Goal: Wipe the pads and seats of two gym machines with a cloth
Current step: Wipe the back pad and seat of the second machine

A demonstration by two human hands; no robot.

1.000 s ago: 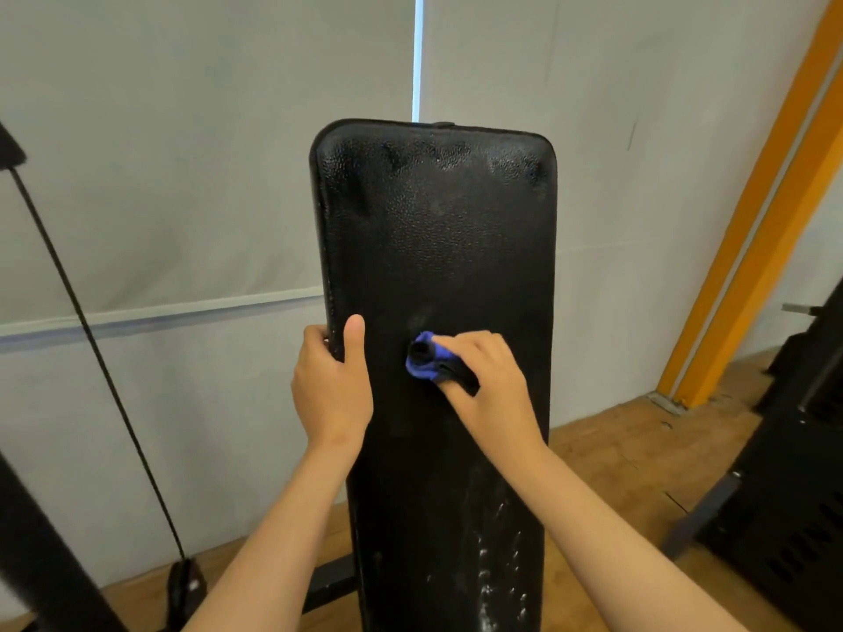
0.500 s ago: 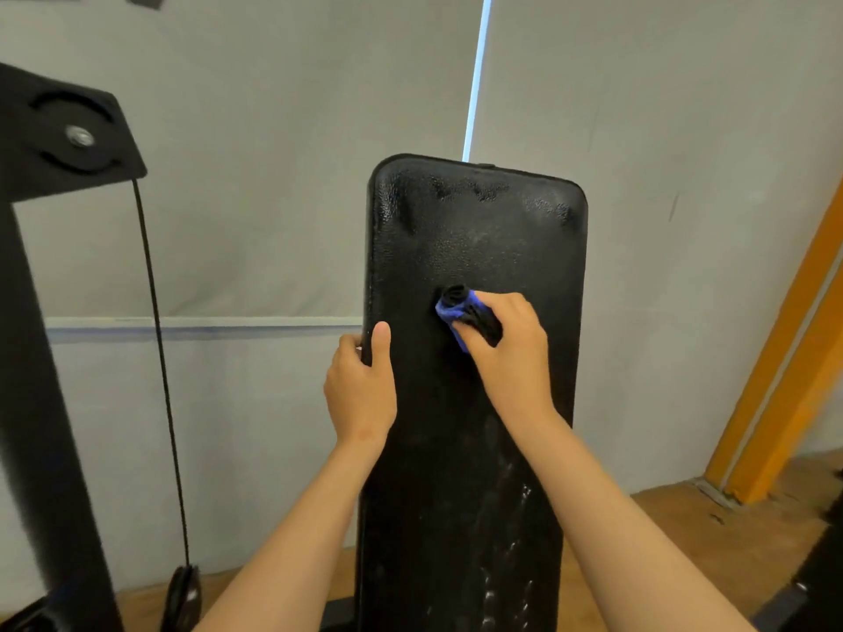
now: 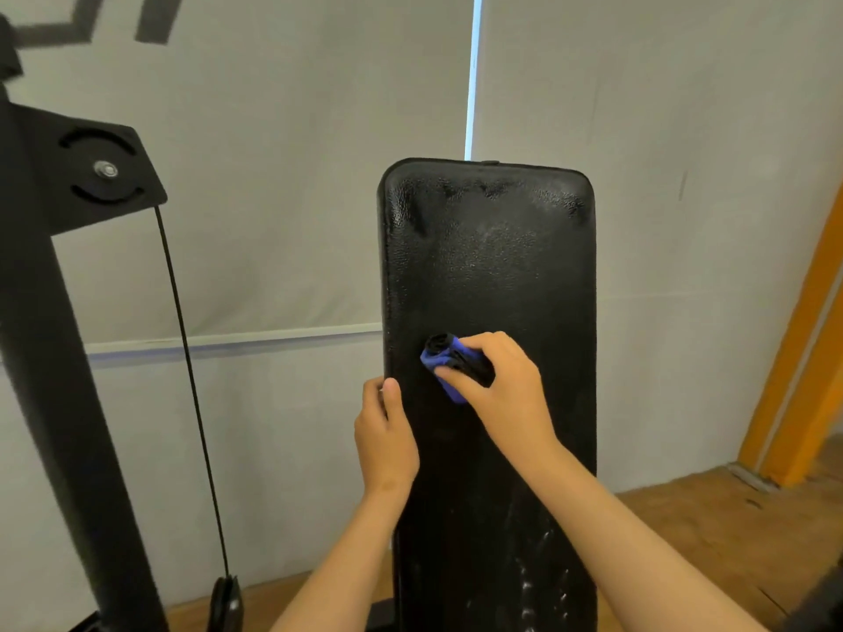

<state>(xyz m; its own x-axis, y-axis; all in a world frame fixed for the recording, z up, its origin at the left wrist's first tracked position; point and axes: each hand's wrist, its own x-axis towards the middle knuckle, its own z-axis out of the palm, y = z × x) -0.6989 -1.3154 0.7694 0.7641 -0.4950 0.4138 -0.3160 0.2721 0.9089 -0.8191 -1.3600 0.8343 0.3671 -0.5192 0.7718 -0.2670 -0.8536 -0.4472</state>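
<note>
A tall black padded back pad (image 3: 497, 262) stands upright in the middle of the head view, its surface shiny and streaked low down. My right hand (image 3: 502, 390) grips a bunched blue and black cloth (image 3: 449, 362) and presses it against the pad's left-centre. My left hand (image 3: 385, 440) holds the pad's left edge just below the cloth, thumb lying on the front face and fingers wrapped behind it.
A black machine post (image 3: 54, 358) with a pulley bracket (image 3: 102, 175) and a thin cable (image 3: 191, 394) stands at the left. Grey wall panels fill the back. An orange column (image 3: 803, 367) rises at the right edge over a wooden floor (image 3: 711, 531).
My right hand has slid the cloth back down and to the left on the pad after a stroke upward. My left hand keeps its hold on the edge. The view has shifted left.
</note>
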